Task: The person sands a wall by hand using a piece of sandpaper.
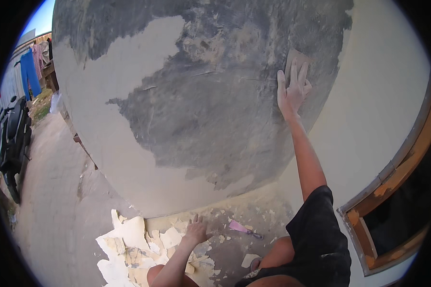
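Sheet: thin pale-brown sheet [300,56], at 2 o'clock, against the grey-and-cream patchy wall [201,115].
Right hand [293,95]: arm stretched upward, fingers spread over the sheet.
Left hand [196,231]: low at 6 o'clock, fingers loosely apart.
Floor edge: cream paint peelings [135,230], 7 o'clock; pink-bladed scraper [237,226], 5 o'clock.
Room: wall open toward 9 o'clock; orange-brown window frame [379,197], 4 o'clock.
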A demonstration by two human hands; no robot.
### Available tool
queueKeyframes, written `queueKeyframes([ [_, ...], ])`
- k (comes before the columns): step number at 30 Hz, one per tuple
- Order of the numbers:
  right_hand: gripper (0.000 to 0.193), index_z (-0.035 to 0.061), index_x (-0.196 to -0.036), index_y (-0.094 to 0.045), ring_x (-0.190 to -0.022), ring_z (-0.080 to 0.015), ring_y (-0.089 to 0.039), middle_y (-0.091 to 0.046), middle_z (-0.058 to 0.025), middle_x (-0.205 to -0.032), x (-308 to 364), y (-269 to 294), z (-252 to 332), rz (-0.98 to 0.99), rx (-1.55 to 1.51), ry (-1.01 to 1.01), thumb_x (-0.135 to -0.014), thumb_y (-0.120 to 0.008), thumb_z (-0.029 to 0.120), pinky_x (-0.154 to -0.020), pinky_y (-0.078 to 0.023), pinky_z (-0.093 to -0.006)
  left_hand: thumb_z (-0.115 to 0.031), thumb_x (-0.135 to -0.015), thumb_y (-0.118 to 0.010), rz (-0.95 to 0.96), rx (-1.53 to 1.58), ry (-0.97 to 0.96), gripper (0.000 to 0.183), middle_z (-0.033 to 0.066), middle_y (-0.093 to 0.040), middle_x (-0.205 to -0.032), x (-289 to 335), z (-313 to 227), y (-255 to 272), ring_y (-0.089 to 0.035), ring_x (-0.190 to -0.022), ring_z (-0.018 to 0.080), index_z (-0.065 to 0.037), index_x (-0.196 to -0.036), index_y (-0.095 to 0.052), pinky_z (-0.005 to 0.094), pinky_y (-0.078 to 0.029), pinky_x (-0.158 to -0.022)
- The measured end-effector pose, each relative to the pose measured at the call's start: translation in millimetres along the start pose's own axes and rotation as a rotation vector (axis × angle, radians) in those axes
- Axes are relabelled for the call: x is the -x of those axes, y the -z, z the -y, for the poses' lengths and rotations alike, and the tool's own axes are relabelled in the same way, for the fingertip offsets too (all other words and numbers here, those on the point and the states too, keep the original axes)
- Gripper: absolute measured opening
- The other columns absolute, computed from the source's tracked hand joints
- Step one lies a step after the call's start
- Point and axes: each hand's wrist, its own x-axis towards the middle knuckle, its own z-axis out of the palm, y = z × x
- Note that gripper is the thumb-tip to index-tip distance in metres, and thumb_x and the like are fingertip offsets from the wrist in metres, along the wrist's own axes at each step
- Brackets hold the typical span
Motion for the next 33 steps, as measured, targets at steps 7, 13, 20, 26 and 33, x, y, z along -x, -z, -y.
queueKeyframes([
  [7, 0.051, 0.0122, -0.137, -0.056, -0.125, -0.0343, -0.04, -0.038, -0.0196, -0.151, -18.3, 5.3, -40.7, -0.002, 0.051, -0.122, -0.095, -0.056, 0.04, -0.105, -0.028, -0.0432, -0.052, -0.082, -0.068, 0.044, -0.004, 0.006, 0.068, 0.0189, -0.038, -0.146, -4.1, -2.0, -5.9, -0.025, -0.142, 0.0388, -0.011, -0.134, -0.053, 0.057, -0.028, -0.113],
  [13, 0.046, 0.0184, -0.135, -0.059, -0.118, -0.0338, -0.039, -0.037, -0.0188, -0.152, 4.8, 11.2, 29.6, 0.174, -0.07, 0.357, -0.095, -0.055, 0.04, -0.102, -0.029, -0.0414, -0.052, -0.081, -0.068, 0.002, 0.048, 0.051, 0.07, 0.0189, -0.038, -0.146, 8.8, 9.5, 4.7, -0.023, -0.144, 0.0383, -0.009, -0.134, -0.052, 0.0568, -0.029, -0.113],
  [20, 0.045, 0.0197, -0.132, -0.061, -0.118, -0.033, -0.039, -0.037, -0.0171, -0.152, 3.6, -3.2, 21.1, -0.025, -0.073, -0.031, -0.094, -0.055, 0.043, -0.103, -0.029, -0.0411, -0.052, -0.081, -0.069, 0.029, 0.033, 0.08, 0.069, 0.0188, -0.038, -0.146, 7.1, 13.2, 2.7, -0.022, -0.144, 0.038, -0.009, -0.133, -0.053, 0.0579, -0.028, -0.113],
  [26, 0.047, 0.0193, -0.132, -0.062, -0.117, -0.0332, -0.04, -0.037, -0.0178, -0.152, -8.7, -0.4, -10.6, 0.006, -0.017, -0.238, -0.091, -0.059, 0.043, -0.104, -0.028, -0.0407, -0.052, -0.082, -0.068, 0.036, 0.013, 0.048, 0.068, 0.0187, -0.038, -0.146, 6.7, -1.7, 0.0, -0.023, -0.143, 0.0379, -0.01, -0.134, -0.053, 0.0573, -0.028, -0.113],
  [33, 0.052, 0.0214, -0.133, -0.061, -0.117, -0.0333, -0.041, -0.036, -0.0182, -0.152, -31.1, 14.1, 4.4, 0.131, 0.033, 0.469, -0.09, -0.058, 0.05, -0.105, -0.027, -0.0437, -0.053, -0.082, -0.068, 0.03, 0.045, 0.041, 0.069, 0.0188, -0.036, -0.148, 5.3, -2.5, 10.2, -0.024, -0.143, 0.0382, -0.009, -0.133, -0.052, 0.055, -0.028, -0.114],
])
